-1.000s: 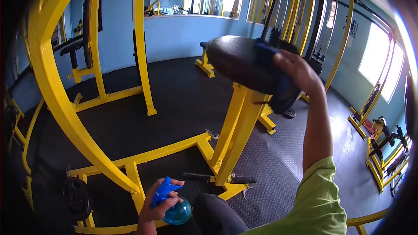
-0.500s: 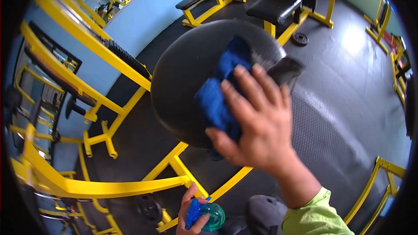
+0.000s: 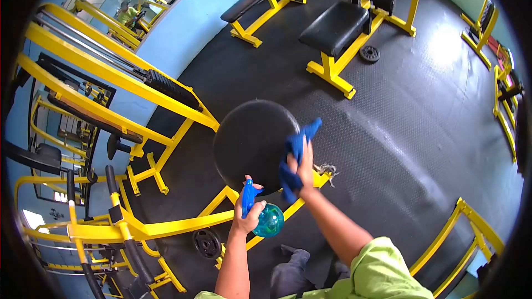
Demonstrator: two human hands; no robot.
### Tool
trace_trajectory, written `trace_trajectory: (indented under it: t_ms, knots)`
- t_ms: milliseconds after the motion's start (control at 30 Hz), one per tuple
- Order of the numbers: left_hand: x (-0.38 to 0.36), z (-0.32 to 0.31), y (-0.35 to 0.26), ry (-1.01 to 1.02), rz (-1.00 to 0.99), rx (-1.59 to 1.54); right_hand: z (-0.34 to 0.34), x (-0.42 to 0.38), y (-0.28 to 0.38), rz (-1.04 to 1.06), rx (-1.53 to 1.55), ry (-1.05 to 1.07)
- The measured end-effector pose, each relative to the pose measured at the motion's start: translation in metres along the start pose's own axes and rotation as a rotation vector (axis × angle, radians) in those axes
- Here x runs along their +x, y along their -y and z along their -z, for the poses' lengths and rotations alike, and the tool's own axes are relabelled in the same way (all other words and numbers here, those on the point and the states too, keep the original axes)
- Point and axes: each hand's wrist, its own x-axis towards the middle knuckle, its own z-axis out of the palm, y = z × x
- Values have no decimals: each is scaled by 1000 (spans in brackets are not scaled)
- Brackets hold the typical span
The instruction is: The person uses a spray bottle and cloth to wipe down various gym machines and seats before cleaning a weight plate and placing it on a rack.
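Head view looks steeply down onto a gym floor. Nearest, at the bottom of the frame, are a green sleeve (image 3: 382,271) and a dark trouser knee (image 3: 291,268). Just above, at lower centre, the left hand (image 3: 247,217) is wrapped around a spray bottle (image 3: 265,217): its fingers are closed on the blue trigger head, with the teal body bulging out to the right. Right beside it, the right hand (image 3: 303,170) is clamped on a blue cloth (image 3: 295,158), which it presses against the right edge of a round black pad (image 3: 252,141) at the middle of the frame. Part of the cloth sticks up past the fingers and part hangs below them. The pad sits on a yellow frame (image 3: 166,224) that runs off to the lower left, where 1 black weight plate (image 3: 206,242) lies on the floor. Some frayed string (image 3: 326,169) lies to the right of the cloth. Farther off, in the upper middle, stands a yellow bench with a black seat (image 3: 332,25), with 1 small plate (image 3: 369,53) on the black rubber floor (image 3: 421,133) beside it. Another bench (image 3: 249,3) stands by the blue wall (image 3: 183,27) in the upper left.
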Motion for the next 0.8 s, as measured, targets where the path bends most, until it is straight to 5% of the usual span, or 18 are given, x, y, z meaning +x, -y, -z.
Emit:
trace_trajectory:
  t_ms: [33,167,267,433,633,800]
  knots:
    - [1,-3,3,-11,-13,-13,2,-31,-4,-121,204,95]
    - [4,3,1,33,44,-58,5,-48,32,-176,-87,89]
    - [6,2,5,59,96,-61,1,45,42,-221,-265,64]
    - [1,-34,9,5,-39,-65,-23,153,37,-162,-451,487]
    - [-1,-54,23,-130,-146,96,12,100,39,-222,-436,347]
    - [0,6,17,-12,-154,396,32,51,41,-331,-355,397]
